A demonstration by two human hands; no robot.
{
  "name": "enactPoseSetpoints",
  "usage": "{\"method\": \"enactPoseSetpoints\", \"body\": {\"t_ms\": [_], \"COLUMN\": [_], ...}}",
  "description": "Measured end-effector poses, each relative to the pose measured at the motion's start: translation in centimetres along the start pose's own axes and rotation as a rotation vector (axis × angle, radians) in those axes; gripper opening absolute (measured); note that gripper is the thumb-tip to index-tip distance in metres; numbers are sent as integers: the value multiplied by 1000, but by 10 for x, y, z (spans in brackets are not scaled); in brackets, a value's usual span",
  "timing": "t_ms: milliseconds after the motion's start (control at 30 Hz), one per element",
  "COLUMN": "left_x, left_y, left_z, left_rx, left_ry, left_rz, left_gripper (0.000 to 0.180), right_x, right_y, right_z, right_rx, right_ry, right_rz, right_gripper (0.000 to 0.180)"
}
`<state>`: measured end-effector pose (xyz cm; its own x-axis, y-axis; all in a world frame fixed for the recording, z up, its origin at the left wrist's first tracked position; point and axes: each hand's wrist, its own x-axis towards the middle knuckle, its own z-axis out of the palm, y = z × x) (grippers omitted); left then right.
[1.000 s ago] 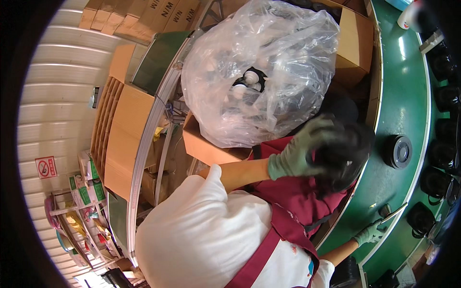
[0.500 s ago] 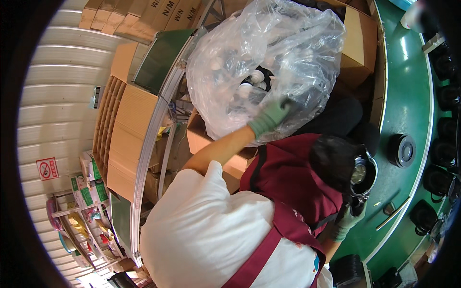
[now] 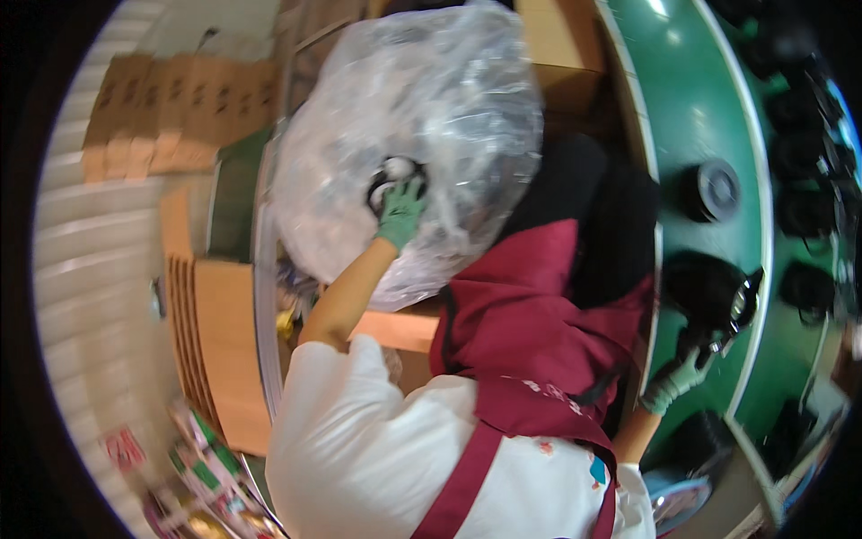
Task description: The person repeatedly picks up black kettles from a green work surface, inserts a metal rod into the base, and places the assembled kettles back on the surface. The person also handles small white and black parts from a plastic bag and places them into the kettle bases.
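Clear plastic everywhere on this side — a big billowing bag point(image 3: 431, 108), and my gloved left hand point(image 3: 401, 216) is right at the dark gap in its film. White-and-black parts point(image 3: 401, 168) sit in that gap, just under the fingertips. Are the fingers spread or pinched on one? Too blurred — I cannot tell. To do this well, I'd judge, go straight down through the gap, take one part by its rim and lift it out slowly, so the loose film neither snags nor tears.

Over on the right, my right hand point(image 3: 687, 377) has its fingers wrapped round the handle side of a black vessel point(image 3: 705, 292) with a shiny metal edge, which lies over the green belt point(image 3: 669, 81). A steady wrist would suit it, as the weight hangs beyond the fingers.

Around me: a round black disc point(image 3: 716, 189) lies on the belt near the vessel, so any swing that way risks a knock. Knees and a maroon apron point(image 3: 539, 305) fill the space between the hands, blocking the short way across. Cardboard point(image 3: 395, 329) shows beneath the bag's near edge, another carton point(image 3: 561, 36) stands beyond it, and dark vessels point(image 3: 808, 211) line the far right.
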<state>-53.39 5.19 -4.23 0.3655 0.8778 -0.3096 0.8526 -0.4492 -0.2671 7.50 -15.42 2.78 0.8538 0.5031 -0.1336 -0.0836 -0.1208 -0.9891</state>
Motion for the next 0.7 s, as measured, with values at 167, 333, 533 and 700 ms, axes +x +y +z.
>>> {"method": "enactPoseSetpoints", "body": {"t_ms": [167, 333, 533, 700], "left_x": [22, 37, 80, 108], "left_y": [-1, 43, 229, 366], "left_z": [-44, -236, -401, -457], "left_rx": [-146, -402, -1033, -543], "left_ry": [-30, -94, 216, 407], "left_rz": [-279, -199, 606, 874], "left_gripper": [65, 76, 80, 92], "right_x": [2, 0, -6, 0], "right_y": [20, 32, 4, 2], "right_z": [-12, 0, 36, 48], "right_rx": [-222, -408, -350, -301], "right_ry": [-44, 28, 89, 131], "right_rz": [-106, -258, -577, -493], "right_gripper": [42, 44, 48, 28]}}
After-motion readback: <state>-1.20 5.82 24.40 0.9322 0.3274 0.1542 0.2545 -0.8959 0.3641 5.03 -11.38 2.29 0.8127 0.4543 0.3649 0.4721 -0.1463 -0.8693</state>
